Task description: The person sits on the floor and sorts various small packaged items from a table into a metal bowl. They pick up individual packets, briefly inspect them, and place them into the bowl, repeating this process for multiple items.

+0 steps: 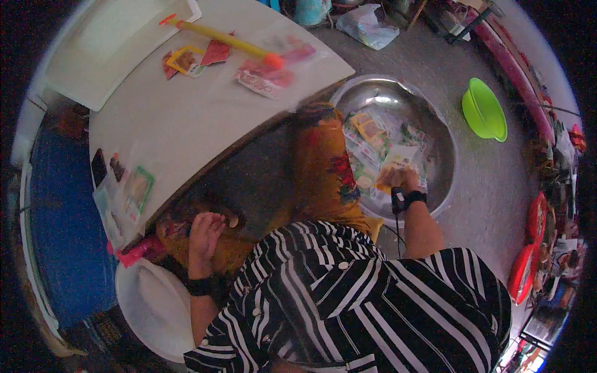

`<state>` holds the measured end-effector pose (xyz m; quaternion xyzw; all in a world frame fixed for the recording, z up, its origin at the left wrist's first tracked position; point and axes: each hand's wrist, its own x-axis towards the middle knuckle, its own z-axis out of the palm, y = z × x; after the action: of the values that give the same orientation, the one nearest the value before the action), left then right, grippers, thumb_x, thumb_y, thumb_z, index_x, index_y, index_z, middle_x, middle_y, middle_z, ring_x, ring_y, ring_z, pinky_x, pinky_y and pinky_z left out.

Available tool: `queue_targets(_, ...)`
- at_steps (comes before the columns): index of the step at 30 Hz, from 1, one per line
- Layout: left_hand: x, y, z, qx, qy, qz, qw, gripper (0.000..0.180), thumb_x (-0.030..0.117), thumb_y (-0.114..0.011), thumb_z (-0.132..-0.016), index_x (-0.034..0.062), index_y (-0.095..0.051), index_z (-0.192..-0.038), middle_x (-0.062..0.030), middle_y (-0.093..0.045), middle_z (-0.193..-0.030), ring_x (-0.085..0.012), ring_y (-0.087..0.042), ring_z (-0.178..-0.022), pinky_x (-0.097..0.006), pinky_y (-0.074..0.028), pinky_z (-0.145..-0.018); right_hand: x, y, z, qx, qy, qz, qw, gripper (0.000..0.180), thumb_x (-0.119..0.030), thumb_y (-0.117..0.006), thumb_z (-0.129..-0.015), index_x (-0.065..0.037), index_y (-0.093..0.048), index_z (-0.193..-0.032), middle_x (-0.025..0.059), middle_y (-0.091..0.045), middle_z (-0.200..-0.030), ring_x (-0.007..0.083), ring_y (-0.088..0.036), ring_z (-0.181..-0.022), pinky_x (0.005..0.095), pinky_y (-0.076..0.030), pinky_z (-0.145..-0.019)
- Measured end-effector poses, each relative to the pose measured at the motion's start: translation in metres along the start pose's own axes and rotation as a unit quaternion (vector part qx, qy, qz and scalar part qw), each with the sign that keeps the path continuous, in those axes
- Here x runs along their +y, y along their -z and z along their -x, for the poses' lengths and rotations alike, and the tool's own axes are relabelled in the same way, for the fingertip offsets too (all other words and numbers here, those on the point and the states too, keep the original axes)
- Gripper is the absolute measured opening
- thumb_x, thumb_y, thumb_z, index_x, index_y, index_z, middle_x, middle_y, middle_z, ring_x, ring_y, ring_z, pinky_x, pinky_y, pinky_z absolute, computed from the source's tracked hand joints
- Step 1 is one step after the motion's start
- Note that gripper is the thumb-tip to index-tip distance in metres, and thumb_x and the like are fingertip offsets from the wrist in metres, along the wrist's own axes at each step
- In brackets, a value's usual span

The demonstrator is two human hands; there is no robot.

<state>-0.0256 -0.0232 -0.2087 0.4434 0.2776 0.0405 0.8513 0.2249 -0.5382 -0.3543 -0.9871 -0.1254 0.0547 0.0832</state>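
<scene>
Right hand: gripping the near right edge of a flat plastic packet, pale at its far end, brown at its near end. The packet's long axis runs from near left to far right; it lies over other packets inside the steel basin. Left hand: open, fingers loosely bent, over the left leg. A yellow rod with orange ends lies far left on the white table. A lime-green basin sits right of the steel one.
</scene>
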Motion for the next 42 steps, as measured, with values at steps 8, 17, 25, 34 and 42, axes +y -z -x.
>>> queue_targets(8, -0.001, 0.003, 0.0, 0.002, 0.011, -0.011, 1.0, 0.009, 0.013, -0.045, -0.078, 0.0068, -0.045, -0.085, -0.0078, -0.05, -0.085, -0.02, -0.05, -0.083, -0.033, -0.041, -0.072, -0.048, 0.04, -0.033, -0.101, -0.04, -0.248, 0.963, 0.017, -0.014, -0.052, -0.062, -0.005, -0.055, -0.075, 0.0122, -0.055, -0.077, 0.0277, -0.052, -0.074, 0.0348, -0.042, -0.063)
queue_targets(17, 0.003, -0.006, 0.004, -0.002, 0.007, 0.0, 1.0, 0.009, 0.013, -0.046, -0.078, 0.0072, -0.046, -0.085, -0.0077, -0.052, -0.084, -0.0188, -0.05, -0.082, -0.032, -0.041, -0.072, 0.033, -0.07, -0.105, 0.109, -0.179, -0.271, 0.94, 0.004, -0.007, -0.052, -0.063, -0.007, -0.05, -0.061, 0.0063, -0.049, -0.059, 0.0179, -0.05, -0.057, 0.029, -0.038, -0.047)
queue_targets(25, 0.011, -0.013, 0.021, 0.035, -0.023, 0.023, 0.999, 0.011, 0.014, -0.048, -0.077, 0.0071, -0.046, -0.085, -0.0076, -0.052, -0.086, -0.0194, -0.049, -0.084, -0.033, -0.04, -0.073, -0.104, 0.014, -0.073, -0.037, -0.176, -0.634, 0.752, 0.008, -0.013, -0.05, -0.07, -0.009, -0.045, -0.076, 0.0001, -0.046, -0.063, 0.0128, -0.049, -0.058, 0.0223, -0.035, -0.045)
queue_targets(34, 0.033, 0.02, 0.05, 0.071, -0.165, 0.018, 0.984, 0.01, 0.012, -0.044, -0.079, 0.0049, -0.046, -0.086, -0.0069, -0.051, -0.086, -0.0164, -0.048, -0.083, -0.03, -0.039, -0.074, -0.207, 0.098, -0.075, 0.074, 0.077, -0.537, 0.836, 0.017, -0.016, -0.046, -0.078, -0.002, -0.048, -0.087, 0.0043, -0.049, -0.081, 0.0112, -0.047, -0.072, 0.0232, -0.04, -0.061)
queue_targets(42, 0.048, 0.062, 0.101, 0.26, -0.242, -0.061, 0.933, 0.011, 0.012, -0.047, -0.077, 0.0037, -0.046, -0.084, -0.0055, -0.051, -0.082, -0.0126, -0.049, -0.078, -0.025, -0.041, -0.069, -0.254, 0.113, -0.04, 0.135, 0.241, -0.281, 0.919, 0.031, -0.021, -0.047, -0.076, 0.001, -0.043, -0.098, 0.0135, -0.039, -0.104, 0.0254, -0.039, -0.096, 0.0321, -0.03, -0.084)
